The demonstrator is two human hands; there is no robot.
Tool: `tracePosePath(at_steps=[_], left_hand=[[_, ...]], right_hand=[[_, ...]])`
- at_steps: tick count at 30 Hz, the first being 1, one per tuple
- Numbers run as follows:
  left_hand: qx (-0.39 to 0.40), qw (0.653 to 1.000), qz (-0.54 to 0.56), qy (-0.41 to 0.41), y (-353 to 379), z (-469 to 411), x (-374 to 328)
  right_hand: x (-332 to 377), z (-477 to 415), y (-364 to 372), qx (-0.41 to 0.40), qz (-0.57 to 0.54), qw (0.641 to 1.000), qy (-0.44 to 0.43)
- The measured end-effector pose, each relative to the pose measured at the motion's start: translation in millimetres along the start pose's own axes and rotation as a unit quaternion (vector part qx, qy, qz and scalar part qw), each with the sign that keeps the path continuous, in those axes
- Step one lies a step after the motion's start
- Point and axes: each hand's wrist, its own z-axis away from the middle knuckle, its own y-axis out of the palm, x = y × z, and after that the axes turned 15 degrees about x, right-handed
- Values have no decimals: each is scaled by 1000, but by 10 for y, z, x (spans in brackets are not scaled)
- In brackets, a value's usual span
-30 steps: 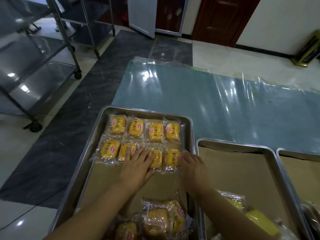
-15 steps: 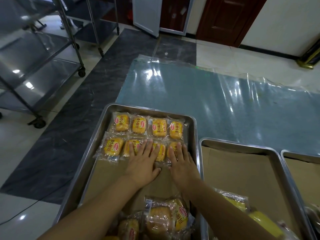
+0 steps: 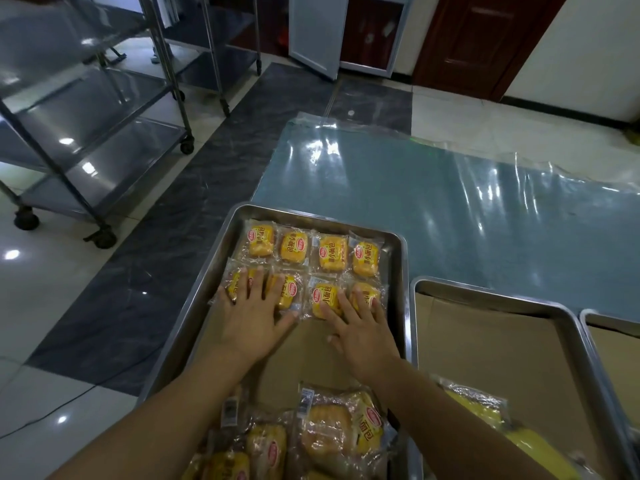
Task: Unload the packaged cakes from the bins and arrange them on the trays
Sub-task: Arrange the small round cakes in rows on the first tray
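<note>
On the nearest tray [image 3: 199,306], your hands cover much of the front row of cakes [image 3: 332,252]. Your left hand [image 3: 254,317] lies flat on the two left packs and your right hand [image 3: 360,327] on the two right packs. All fingers are straight and spread, pressing down and gripping nothing. Your forearms cross the near end of the tray and hide part of a loose pile [image 3: 329,434] there, which the lower edge also cuts off. A second tray [image 3: 491,294] sits just to the right, with a blurred yellow pack or two at its near end. Only a corner of a third tray [image 3: 609,314] shows.

The cakes are small golden buns in clear wrappers, each with yellow print and a red oval logo. Four sit side by side along the tray's far wall, and four more are just in front of them under your hands. The pile's packs lie jumbled and overlapping.

Brown cardboard [image 3: 304,358] lines each tray. The trays stand on a blue-green table [image 3: 433,209] covered with glossy, wrinkled film [image 3: 554,168]. The floor [image 3: 145,271] has dark marbled and pale tiles. Wheeled steel racks [image 3: 93,133] stand at the left, and a dark wooden door [image 3: 485,39] is at the back.
</note>
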Motion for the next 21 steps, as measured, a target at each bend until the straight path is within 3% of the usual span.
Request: tracePosePath(at_steps=[8, 12, 17, 21], left_hand=[[27, 999, 19, 35, -20, 51, -24], [-18, 996, -24, 87, -101, 222, 115], [-27, 990, 56, 128, -149, 590, 348], [51, 986, 90, 134, -170, 841, 545]], right_hand=[[26, 51, 44, -2, -19, 1000, 3], [114, 134, 15, -36, -54, 998, 9], [344, 359, 32, -90, -128, 987, -36], [566, 493, 53, -66, -183, 978, -81]])
